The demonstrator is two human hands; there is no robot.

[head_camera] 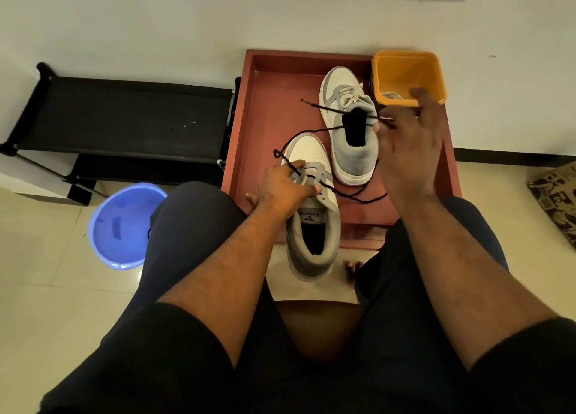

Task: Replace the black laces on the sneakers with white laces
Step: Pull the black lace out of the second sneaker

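I am sitting before a tray [249, 126] with one sneaker [350, 126] lying in it, a tub [408, 76] behind-right, a rack [124, 117] left, a basin [124, 226] beside my left knee.

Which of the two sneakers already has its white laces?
The far sneaker, lying on the red tray. The near sneaker, held by the left hand, still trails a black lace.

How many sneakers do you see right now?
2. One sneaker is held by the left hand over the tray's near edge; the other sneaker sits in the tray beside the orange bin.
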